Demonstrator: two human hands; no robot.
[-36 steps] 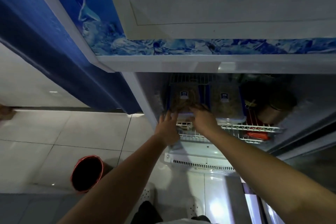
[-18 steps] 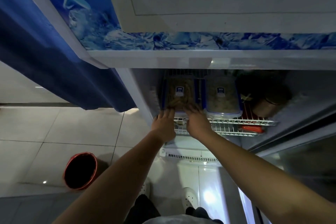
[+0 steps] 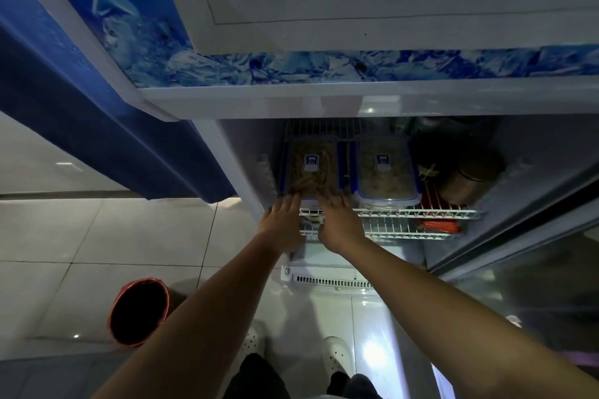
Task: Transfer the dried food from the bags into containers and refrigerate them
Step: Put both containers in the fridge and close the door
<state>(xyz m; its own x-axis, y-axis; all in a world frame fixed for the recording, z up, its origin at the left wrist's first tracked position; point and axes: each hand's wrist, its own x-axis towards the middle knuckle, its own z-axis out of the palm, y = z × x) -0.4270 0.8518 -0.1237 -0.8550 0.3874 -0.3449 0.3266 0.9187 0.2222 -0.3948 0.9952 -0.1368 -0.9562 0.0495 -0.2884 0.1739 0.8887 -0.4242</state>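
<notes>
With both containers on the fridge's wire shelf (image 3: 418, 213), our left hand (image 3: 282, 226) and right hand (image 3: 338, 224) press flat, fingers extended, against the left container (image 3: 311, 165), right container (image 3: 385, 168) untouched.

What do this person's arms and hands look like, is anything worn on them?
Both arms are bare all the way into the picture: no sleeves, gloves, watch or bracelet show. The left hand looks plain, with no ring visible. On the right hand a small pale glint sits on one finger, possibly a ring, but the dim light makes it too unclear to say. No markings are visible on either forearm.
</notes>
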